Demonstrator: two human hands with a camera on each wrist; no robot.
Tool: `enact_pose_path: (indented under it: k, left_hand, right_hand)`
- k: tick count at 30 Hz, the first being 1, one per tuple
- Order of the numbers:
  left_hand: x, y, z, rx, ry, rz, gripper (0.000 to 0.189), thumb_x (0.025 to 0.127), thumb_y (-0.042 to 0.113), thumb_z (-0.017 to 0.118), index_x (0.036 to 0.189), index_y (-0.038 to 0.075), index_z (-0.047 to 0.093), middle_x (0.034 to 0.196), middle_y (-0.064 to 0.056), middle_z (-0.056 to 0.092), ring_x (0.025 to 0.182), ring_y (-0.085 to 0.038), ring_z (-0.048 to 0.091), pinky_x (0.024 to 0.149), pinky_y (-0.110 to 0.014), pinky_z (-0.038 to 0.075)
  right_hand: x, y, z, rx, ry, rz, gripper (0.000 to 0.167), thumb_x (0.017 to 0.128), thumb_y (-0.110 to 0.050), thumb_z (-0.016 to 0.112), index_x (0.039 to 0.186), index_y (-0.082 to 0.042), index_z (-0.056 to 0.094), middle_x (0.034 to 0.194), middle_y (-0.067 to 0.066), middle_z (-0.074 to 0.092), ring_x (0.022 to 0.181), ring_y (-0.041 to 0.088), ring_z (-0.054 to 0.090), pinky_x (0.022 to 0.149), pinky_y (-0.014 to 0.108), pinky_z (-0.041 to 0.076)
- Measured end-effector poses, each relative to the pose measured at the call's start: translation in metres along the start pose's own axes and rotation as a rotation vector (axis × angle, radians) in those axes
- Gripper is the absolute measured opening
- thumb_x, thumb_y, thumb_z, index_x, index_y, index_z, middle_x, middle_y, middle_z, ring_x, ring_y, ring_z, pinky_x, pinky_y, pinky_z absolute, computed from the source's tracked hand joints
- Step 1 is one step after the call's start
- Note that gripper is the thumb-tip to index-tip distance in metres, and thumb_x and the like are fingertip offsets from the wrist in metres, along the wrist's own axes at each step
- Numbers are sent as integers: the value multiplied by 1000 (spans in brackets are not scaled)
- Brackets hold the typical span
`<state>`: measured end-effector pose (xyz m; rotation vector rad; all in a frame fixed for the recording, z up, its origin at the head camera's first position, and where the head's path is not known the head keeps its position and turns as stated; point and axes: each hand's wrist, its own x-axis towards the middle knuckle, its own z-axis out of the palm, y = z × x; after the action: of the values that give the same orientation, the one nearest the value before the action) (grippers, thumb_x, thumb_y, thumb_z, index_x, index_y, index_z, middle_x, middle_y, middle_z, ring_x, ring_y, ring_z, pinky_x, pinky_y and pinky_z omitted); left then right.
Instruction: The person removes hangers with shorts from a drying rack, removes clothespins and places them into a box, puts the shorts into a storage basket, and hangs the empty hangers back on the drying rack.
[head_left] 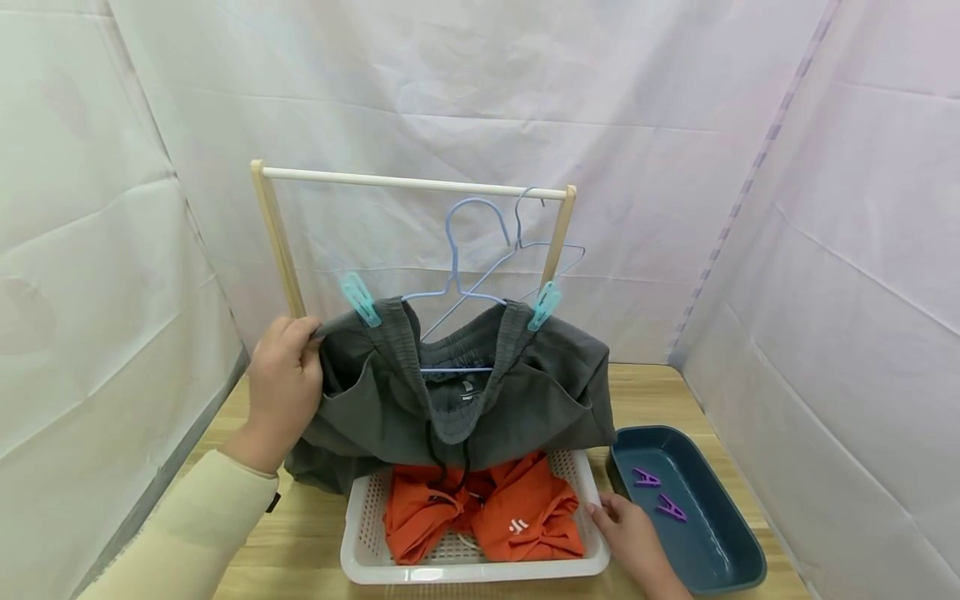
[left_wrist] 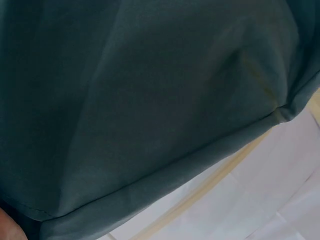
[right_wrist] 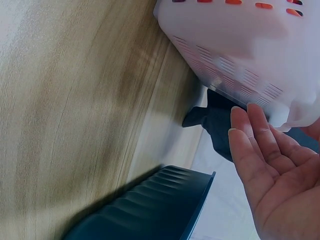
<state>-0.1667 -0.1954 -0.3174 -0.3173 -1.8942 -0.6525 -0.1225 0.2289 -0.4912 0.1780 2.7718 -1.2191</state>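
Dark grey drawstring pants (head_left: pixel 525 417) hang from a light blue hanger (head_left: pixel 453 250), whose hook stands free in front of the rack's bar. Two teal clothespins, a left clothespin (head_left: pixel 362 299) and a right clothespin (head_left: pixel 545 306), sit on the waistband. My left hand (head_left: pixel 281 392) grips the pants at their left edge; only a fingertip shows in the left wrist view. Beside the right wall of a white basket (head_left: pixel 480 573) is my right hand (head_left: pixel 633 533). Its thumb touches the rim, and its fingers stay extended outside, as the right wrist view shows.
Orange clothing (head_left: pixel 525 517) lies in the basket. At the right stands a dark blue tray (head_left: pixel 720 533) with purple clothespins (head_left: pixel 671 507). Behind the pants is a wooden rack (head_left: pixel 412 181); another blue hanger (head_left: pixel 551 244) hangs at its right end. White sheets surround the table.
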Motion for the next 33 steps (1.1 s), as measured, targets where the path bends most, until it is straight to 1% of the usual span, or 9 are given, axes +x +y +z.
enact_pose_path:
  k: [3,10,14,18,22,24,29,31,33]
  left_hand:
    - [0,1,-1,3,-3,6,7,86,-11,60,90,-6,62,75,-19,52,64,-35,47,59,-46,37]
    - [0,2,-4,-12,-5,2,9,85,-11,61,91,-5,63,76,-18,54,65,-34,50,59,-47,38]
    - [-1,4,-5,-2,-13,1,11,83,-11,63,90,-3,64,76,-17,56,66,-35,52,58,-49,38]
    - [0,5,-7,-1,-25,2,13,82,-12,64,92,-4,65,77,-18,57,67,-36,53,58,-49,39]
    - [-6,4,-6,0,-38,9,19,80,-15,64,97,-6,66,78,-18,57,66,-36,53,58,-48,40]
    - [-10,4,-5,6,-37,17,22,79,-14,65,99,-5,66,76,-18,56,64,-34,52,56,-47,38]
    - [-18,5,-2,10,-41,28,18,77,-15,65,90,-3,64,74,-15,54,63,-31,50,54,-42,33]
    - [-21,5,-1,1,-45,29,18,76,-17,65,87,-3,63,74,-14,55,64,-31,51,54,-43,35]
    - [-24,6,1,-6,-54,27,19,75,-18,64,86,-2,63,74,-13,55,63,-30,51,55,-43,36]
  right_hand:
    - [-1,-1,0,10,10,-8,31,91,-15,66,110,9,64,91,10,68,77,17,60,70,37,57]
    - [-5,-14,-9,12,14,2,33,92,-17,66,112,9,63,93,11,68,78,18,61,71,38,58]
    - [-6,-22,-15,-2,12,20,36,93,-19,65,114,10,62,95,12,68,79,18,61,72,38,57]
    - [-9,-31,-20,-19,27,20,37,93,-18,64,115,11,61,97,14,69,83,19,63,73,39,57]
    - [-11,-32,-20,-17,31,15,37,93,-17,64,115,12,61,98,16,69,85,21,65,73,40,57]
    - [-11,-32,-20,-14,29,16,37,93,-17,64,116,12,61,99,16,69,86,21,65,74,41,57]
    - [-12,-33,-21,-18,26,20,38,93,-18,64,116,12,61,100,17,69,87,22,65,76,42,57]
    - [-12,-32,-21,-21,26,23,38,93,-18,64,116,12,61,100,17,69,88,22,65,76,42,57]
    - [-12,-32,-21,-25,24,26,39,93,-19,64,116,12,61,101,17,69,88,22,65,77,42,56]
